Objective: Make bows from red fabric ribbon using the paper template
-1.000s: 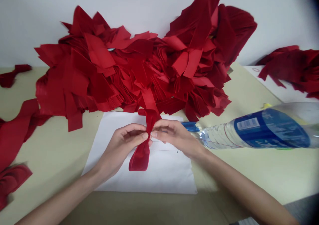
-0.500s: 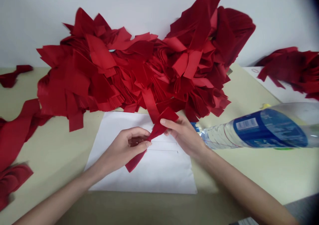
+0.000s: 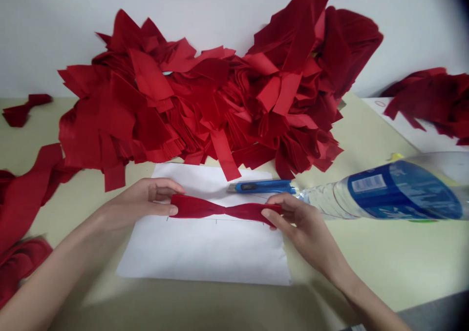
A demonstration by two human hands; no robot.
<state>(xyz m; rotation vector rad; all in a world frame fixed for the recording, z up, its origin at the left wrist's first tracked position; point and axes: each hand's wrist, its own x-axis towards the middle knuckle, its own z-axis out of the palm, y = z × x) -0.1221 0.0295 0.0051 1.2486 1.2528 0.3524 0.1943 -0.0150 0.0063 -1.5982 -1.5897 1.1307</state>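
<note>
A twisted strip of red velvet ribbon (image 3: pixel 223 210) stretches horizontally just above the middle of a white paper sheet (image 3: pixel 205 253). My left hand (image 3: pixel 142 200) pinches its left end between thumb and fingers. My right hand (image 3: pixel 298 218) grips the right end. The strip narrows to a twist at its centre, and it lies over a thin drawn line on the paper. A blue utility knife (image 3: pixel 261 186) lies close behind the strip, just beyond my right fingers.
A large heap of red fabric strips (image 3: pixel 205 106) rises against the white wall behind the paper. Loose red strips (image 3: pixel 25 199) lie at the left. A lying plastic water bottle (image 3: pixel 388 192) with a blue label points at the knife. More red strips (image 3: pixel 428 101) rest on paper at the back right.
My hands have pulled apart sideways, and the ribbon now stretches horizontally instead of hanging folded and diagonal. The blue utility knife now shows fully behind it.
</note>
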